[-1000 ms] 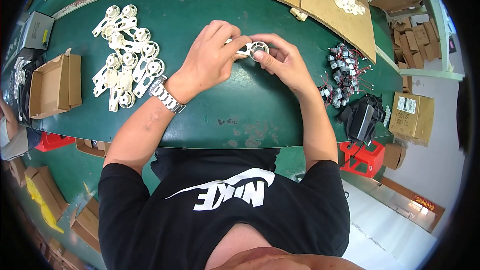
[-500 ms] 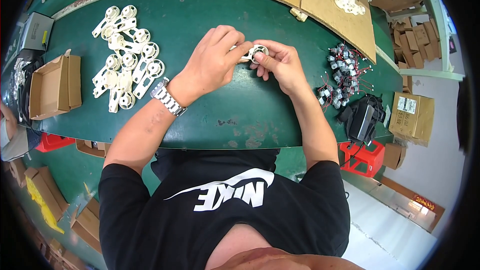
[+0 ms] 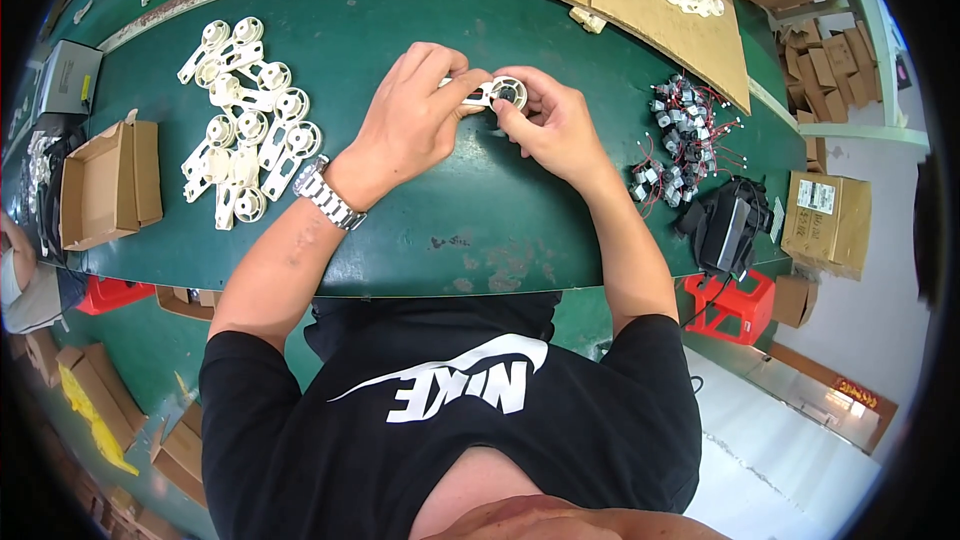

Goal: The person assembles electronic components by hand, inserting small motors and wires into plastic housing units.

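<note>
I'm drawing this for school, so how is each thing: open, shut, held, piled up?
Left hand: closed on the cream part
Right hand: gripping its ring end
Cream part: held in both hands
Other cream parts: piled, overlapping
Small wired parts: clustered, red wires sprawling
Cardboard box: open
Labelled carton: looks closed
Watch: worn on the left wrist

Two hands are counted, one left hand and one right hand, with one pale plastic part held between them and one metal wristwatch worn. On the surface, at least nine similar parts can be counted at left, the exact number being hidden by overlap, along with one open cardboard box. At right, one heap of wired components, too tangled to be counted singly, is seen, with one black device.
</note>
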`<state>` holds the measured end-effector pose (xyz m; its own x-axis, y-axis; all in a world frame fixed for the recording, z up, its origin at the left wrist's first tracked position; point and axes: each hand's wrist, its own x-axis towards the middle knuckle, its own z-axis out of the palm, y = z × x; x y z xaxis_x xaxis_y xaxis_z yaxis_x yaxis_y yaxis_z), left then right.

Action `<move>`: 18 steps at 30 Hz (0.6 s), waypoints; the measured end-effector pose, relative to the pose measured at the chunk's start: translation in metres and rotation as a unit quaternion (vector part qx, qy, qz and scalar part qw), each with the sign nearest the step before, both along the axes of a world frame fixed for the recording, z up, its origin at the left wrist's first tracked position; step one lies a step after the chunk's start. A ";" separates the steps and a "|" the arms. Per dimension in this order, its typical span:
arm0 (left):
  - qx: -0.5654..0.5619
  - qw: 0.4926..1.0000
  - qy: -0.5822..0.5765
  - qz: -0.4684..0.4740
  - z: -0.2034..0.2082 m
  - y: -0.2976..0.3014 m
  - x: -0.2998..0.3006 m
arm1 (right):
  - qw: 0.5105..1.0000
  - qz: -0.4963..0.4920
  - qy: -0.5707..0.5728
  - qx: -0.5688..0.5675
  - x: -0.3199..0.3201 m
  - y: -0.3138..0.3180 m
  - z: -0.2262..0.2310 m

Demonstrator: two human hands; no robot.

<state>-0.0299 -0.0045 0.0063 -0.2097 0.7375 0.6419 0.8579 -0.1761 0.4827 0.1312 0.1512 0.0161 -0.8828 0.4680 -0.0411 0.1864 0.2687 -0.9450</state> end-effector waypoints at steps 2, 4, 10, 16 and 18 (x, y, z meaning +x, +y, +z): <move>0.020 1.000 0.015 0.002 0.000 0.002 0.000 | 0.999 -0.010 0.001 0.031 0.000 -0.002 -0.003; 0.023 1.000 0.015 0.002 0.000 0.002 0.000 | 0.998 -0.019 0.002 0.060 0.000 -0.006 -0.003; 0.025 0.999 0.038 0.001 0.000 0.001 0.000 | 0.999 -0.029 -0.018 -0.025 -0.002 -0.012 0.005; 0.027 0.998 0.050 -0.005 0.000 0.002 0.002 | 0.992 -0.007 -0.016 -0.121 0.001 -0.004 0.005; 0.021 0.999 0.028 0.003 -0.001 0.001 0.002 | 0.983 0.023 -0.006 -0.181 0.001 0.001 0.005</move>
